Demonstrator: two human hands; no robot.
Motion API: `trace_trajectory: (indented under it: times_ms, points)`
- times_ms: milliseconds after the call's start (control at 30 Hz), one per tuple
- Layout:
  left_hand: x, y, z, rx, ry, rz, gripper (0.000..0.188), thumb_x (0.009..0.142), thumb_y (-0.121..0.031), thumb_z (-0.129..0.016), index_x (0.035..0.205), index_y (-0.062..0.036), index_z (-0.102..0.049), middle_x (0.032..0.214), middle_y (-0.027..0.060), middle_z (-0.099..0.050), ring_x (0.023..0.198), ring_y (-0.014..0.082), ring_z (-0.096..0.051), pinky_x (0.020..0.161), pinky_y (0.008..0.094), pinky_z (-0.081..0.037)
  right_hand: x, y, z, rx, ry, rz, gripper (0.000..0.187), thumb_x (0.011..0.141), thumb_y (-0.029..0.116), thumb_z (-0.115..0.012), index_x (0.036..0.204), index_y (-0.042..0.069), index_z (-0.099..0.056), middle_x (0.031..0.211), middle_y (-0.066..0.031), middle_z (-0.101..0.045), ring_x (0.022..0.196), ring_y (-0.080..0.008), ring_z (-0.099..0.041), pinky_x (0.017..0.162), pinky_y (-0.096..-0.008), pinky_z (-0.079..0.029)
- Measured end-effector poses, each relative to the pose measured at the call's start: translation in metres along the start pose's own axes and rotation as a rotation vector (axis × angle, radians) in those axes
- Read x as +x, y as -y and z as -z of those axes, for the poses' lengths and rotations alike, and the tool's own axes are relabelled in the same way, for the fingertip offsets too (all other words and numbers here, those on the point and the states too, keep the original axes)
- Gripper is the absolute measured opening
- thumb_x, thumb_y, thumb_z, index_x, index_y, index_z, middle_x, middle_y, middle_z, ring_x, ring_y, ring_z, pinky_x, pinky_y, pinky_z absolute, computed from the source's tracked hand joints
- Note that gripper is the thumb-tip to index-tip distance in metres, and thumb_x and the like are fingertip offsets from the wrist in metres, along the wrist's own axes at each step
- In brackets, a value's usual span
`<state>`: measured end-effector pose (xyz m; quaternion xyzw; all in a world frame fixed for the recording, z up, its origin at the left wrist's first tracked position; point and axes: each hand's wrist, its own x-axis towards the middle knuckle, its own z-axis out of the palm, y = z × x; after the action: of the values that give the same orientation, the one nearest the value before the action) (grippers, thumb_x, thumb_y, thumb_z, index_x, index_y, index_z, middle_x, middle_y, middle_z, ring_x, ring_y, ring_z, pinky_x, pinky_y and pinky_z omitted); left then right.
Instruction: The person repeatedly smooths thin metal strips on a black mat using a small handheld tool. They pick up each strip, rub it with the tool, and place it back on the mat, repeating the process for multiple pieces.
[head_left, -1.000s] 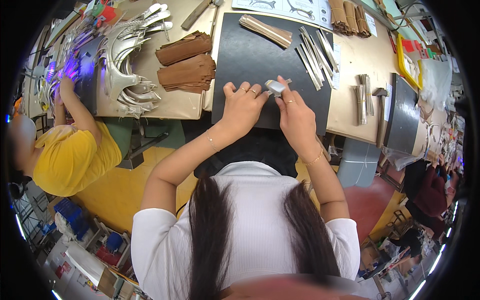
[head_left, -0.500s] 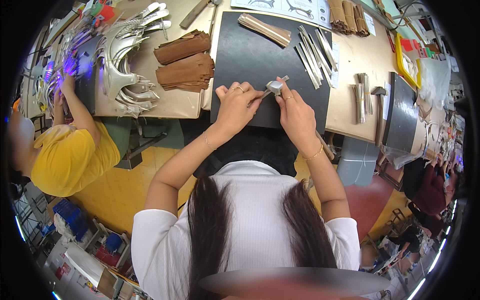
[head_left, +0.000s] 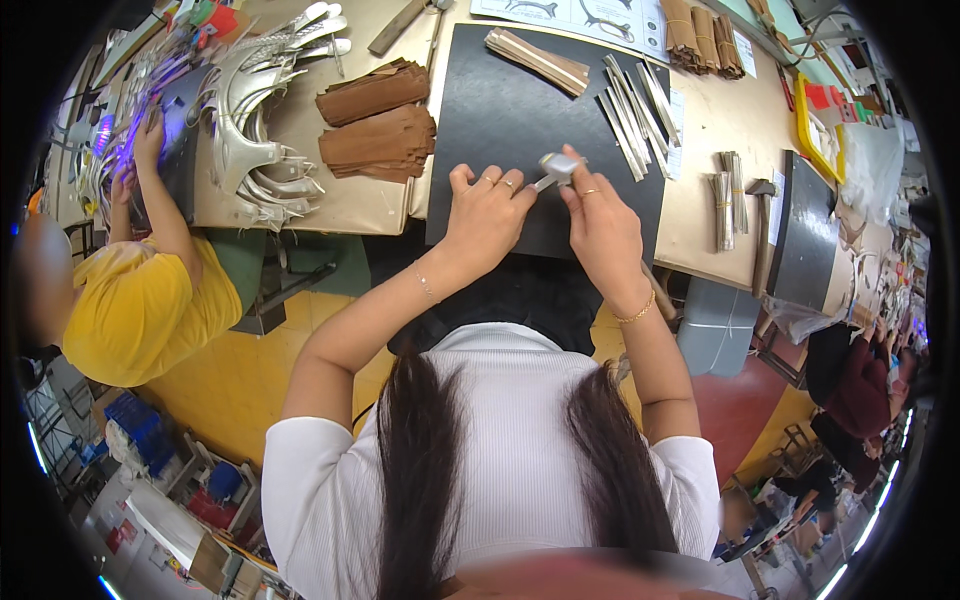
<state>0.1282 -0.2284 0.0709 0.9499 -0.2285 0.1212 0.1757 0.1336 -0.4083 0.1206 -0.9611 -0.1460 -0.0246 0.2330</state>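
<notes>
Above a black mat [head_left: 490,120], my left hand [head_left: 486,222] pinches one end of a narrow pale strip [head_left: 543,183] between thumb and fingertips. My right hand [head_left: 607,232] is closed on a small whitish-silver block [head_left: 557,166], whose kind I cannot make out. The block sits against the strip's other end, just right of my left fingertips. Beyond my hands, several loose silvery strips [head_left: 640,112] lie on the mat's right side. A bunch of brown strips with pale edges [head_left: 537,62] rests at its far edge.
Left of the mat are brown strip stacks [head_left: 378,147] and pale curved frames [head_left: 245,145]. Tied silvery strips [head_left: 726,205] and a hammer [head_left: 763,225] lie to the right. Brown tied bundles [head_left: 700,42] stand at the back. A person in yellow [head_left: 160,312] works at left.
The block in my right hand has turned and lifted slightly. The strip end that stuck out past it at the upper right no longer shows. My left hand keeps its pinch.
</notes>
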Motion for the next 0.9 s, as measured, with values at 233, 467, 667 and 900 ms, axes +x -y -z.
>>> trace_trajectory:
  times_ms: [233, 467, 667, 900]
  points:
    - [0.009, 0.000, -0.009, -0.152, -0.078, 0.128, 0.013, 0.088, -0.016, -0.073, 0.101, -0.0168, -0.076, 0.090, -0.0028, -0.062, 0.089, 0.0182, -0.057, 0.084, 0.0430, -0.030, -0.001, -0.002, -0.006, -0.046, 0.081, -0.078, 0.044, 0.100, 0.019, -0.061, 0.143, 0.014, -0.056, 0.090, -0.0104, -0.064, 0.072, -0.0321, -0.068, 0.064, -0.0423, -0.056]
    - [0.005, 0.006, -0.003, -0.273, -0.008, 0.132, 0.010, 0.087, -0.015, -0.075, 0.096, -0.0155, -0.077, 0.087, -0.0030, -0.061, 0.088, 0.0184, -0.058, 0.082, 0.0405, -0.030, 0.000, -0.008, -0.001, -0.041, 0.084, -0.049, 0.044, 0.100, 0.019, -0.061, 0.143, 0.015, -0.057, 0.090, -0.0101, -0.063, 0.071, -0.0323, -0.068, 0.063, -0.0421, -0.056]
    - [0.005, 0.000, -0.001, -0.061, -0.008, 0.026, 0.010, 0.087, -0.014, -0.072, 0.097, -0.0139, -0.075, 0.091, -0.0014, -0.061, 0.087, 0.0193, -0.058, 0.085, 0.0443, -0.034, -0.004, 0.000, -0.006, 0.105, -0.078, 0.035, 0.047, 0.099, 0.018, -0.063, 0.145, 0.015, -0.055, 0.089, -0.0103, -0.062, 0.070, -0.0318, -0.066, 0.062, -0.0428, -0.055]
    - [0.003, -0.004, -0.003, -0.019, -0.001, 0.047, 0.015, 0.088, -0.013, -0.071, 0.103, -0.0138, -0.075, 0.092, -0.0008, -0.061, 0.090, 0.0192, -0.058, 0.086, 0.0445, -0.033, 0.001, -0.007, -0.008, 0.091, -0.091, -0.006, 0.047, 0.099, 0.017, -0.063, 0.145, 0.015, -0.055, 0.090, -0.0107, -0.062, 0.072, -0.0320, -0.067, 0.062, -0.0416, -0.055]
